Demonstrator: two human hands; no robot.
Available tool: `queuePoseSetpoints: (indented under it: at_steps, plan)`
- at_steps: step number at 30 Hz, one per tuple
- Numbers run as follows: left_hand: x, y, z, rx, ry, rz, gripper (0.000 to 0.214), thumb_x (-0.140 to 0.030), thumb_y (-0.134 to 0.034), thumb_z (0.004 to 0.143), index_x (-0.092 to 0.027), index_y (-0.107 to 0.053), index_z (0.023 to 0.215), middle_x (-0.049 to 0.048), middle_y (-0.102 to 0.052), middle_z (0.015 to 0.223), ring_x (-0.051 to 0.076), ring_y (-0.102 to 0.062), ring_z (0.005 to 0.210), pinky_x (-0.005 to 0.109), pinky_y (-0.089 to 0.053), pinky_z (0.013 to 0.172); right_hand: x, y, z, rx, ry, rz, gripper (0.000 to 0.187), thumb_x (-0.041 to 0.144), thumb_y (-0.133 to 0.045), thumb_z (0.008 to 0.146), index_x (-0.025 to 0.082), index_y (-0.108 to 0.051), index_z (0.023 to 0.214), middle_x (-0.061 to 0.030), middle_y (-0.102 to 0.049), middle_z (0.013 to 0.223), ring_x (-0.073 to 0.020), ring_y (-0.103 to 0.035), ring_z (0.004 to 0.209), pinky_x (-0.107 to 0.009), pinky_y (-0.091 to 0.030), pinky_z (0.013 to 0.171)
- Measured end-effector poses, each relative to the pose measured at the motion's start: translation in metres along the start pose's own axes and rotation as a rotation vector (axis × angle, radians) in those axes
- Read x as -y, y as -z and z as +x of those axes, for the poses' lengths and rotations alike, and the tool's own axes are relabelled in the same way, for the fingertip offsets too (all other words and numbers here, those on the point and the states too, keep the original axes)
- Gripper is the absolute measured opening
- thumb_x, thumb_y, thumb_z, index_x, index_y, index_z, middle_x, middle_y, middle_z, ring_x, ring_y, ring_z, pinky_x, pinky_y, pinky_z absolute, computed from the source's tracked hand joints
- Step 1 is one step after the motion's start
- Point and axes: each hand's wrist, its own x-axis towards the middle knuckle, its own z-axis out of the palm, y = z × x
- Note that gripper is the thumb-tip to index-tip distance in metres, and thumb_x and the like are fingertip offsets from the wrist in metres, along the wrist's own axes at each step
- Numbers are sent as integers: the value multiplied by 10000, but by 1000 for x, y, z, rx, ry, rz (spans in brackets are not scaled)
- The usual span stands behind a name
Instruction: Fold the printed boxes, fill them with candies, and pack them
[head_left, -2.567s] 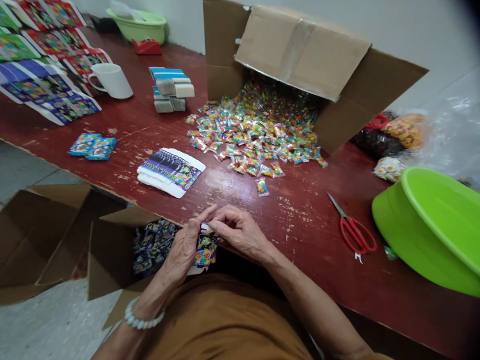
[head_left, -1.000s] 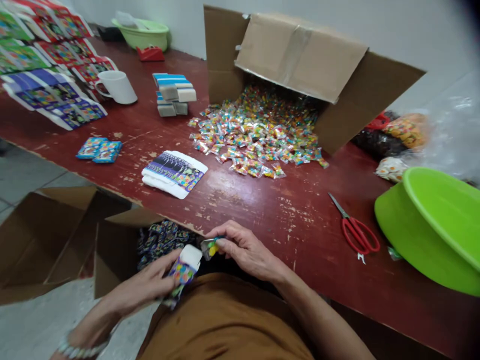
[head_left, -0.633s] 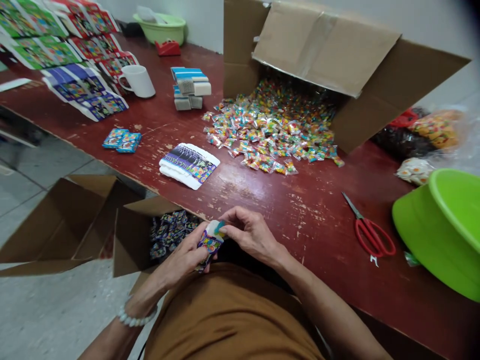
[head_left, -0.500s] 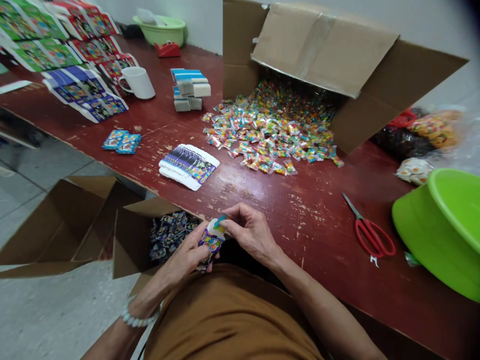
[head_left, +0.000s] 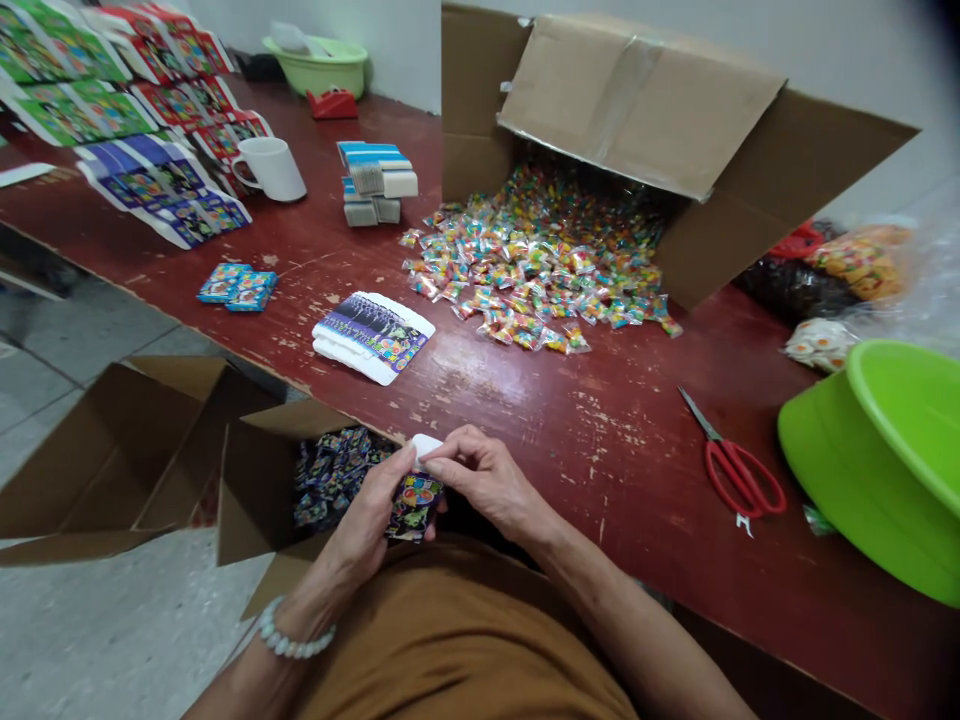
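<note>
My left hand (head_left: 377, 500) grips a small purple-and-black printed candy box (head_left: 415, 503) close to my body, its white end flap standing up at the top. At that flap, the fingers of my right hand (head_left: 487, 475) are pinched together against the box's upper end. No candy packet shows in the right fingers now. Just beyond my hands lies a fanned stack of flattened purple boxes (head_left: 375, 335) on the dark red table (head_left: 525, 400). A heap of wrapped candies (head_left: 517, 270) spills from a large cardboard carton (head_left: 645, 100).
Below the table edge, an open carton (head_left: 255, 490) holds many filled purple boxes (head_left: 337, 470). Red-handled scissors (head_left: 739, 470) and a green basin (head_left: 870, 450) are at right. A white mug (head_left: 271, 170), blue boxes (head_left: 251, 290) and coloured carton stacks (head_left: 161, 185) stand at left.
The blue-green candy packet at the box mouth has gone from sight. My right fingers now press at the white flap, and the box is held more upright.
</note>
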Motion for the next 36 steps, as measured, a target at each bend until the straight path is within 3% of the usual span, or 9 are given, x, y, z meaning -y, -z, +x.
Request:
queuePoseSetpoints:
  at_steps: [4, 8, 11, 14, 19, 23, 28, 32, 36]
  plan:
    - [-2, -4, -1, -40, -96, -85, 367, -460, -735, 751, -138, -670, 914, 24, -685, 598, 156, -593, 420, 257, -507, 408, -2, -6, 2, -115, -183, 411, 566, 408, -925, 585, 219, -621, 1024, 37, -598, 779, -96, -559, 585, -206, -459, 503]
    - [-2, -6, -3, -52, -147, -141, 342, -402, -743, 723, -163, -633, 941, -7, -659, 588, 170, -612, 443, 268, -523, 401, -3, -1, 2, 21, -271, 540, 525, 411, -900, 628, 194, -644, 1032, 18, -649, 828, -69, -585, 594, -168, -440, 505]
    - [1, -7, -3, -41, -176, -101, 364, -394, -768, 730, -178, -616, 981, -11, -671, 649, 164, -625, 484, 249, -523, 396, -7, 1, 4, 99, -224, 445, 398, 383, -872, 676, 187, -682, 966, 23, -672, 808, -54, -581, 545, -156, -419, 484]
    - [0, -6, -3, -6, -134, -99, 400, -463, -757, 778, -202, -596, 1035, -15, -678, 669, 161, -631, 482, 237, -516, 398, -7, 2, 5, 52, -59, 261, 245, 396, -782, 785, 195, -708, 903, 9, -686, 768, -89, -591, 522, -210, -473, 500]
    - [-8, -6, -2, 135, 82, -298, 546, -596, -633, 860, -186, -580, 1217, 17, -695, 706, 189, -652, 456, 280, -533, 389, 5, 6, 0, 80, 355, -180, 155, 348, -672, 901, 224, -757, 863, -55, -751, 948, -179, -699, 850, -318, -558, 806]
    - [-5, -7, 0, 116, 92, -311, 582, -588, -542, 922, -158, -575, 1313, 54, -722, 746, 164, -621, 420, 264, -514, 367, 6, 6, 2, 63, 188, -110, 200, 343, -682, 883, 187, -703, 761, -48, -751, 899, -127, -645, 661, -260, -539, 625]
    - [0, -4, 1, 91, 69, -285, 684, -657, -538, 893, -139, -607, 1334, 73, -732, 727, 202, -688, 530, 253, -531, 418, -1, -1, 8, 17, 15, -10, 176, 346, -670, 878, 181, -723, 907, -38, -751, 860, -96, -587, 521, -226, -491, 487]
    - [0, -1, 2, 76, 99, -284, 632, -592, -586, 888, -127, -621, 1316, 62, -727, 698, 194, -655, 469, 275, -532, 389, 0, 0, 6, 6, 253, -218, 118, 274, -652, 903, 204, -718, 835, -44, -763, 927, -155, -684, 750, -308, -555, 722]
    - [0, 1, 4, -11, 59, -345, 401, -305, -612, 888, -149, -626, 1257, 43, -739, 796, 177, -653, 488, 277, -542, 362, 1, 1, 5, 94, 394, -307, 88, 243, -641, 937, 218, -705, 882, -52, -744, 1057, -183, -675, 1045, -373, -498, 970]
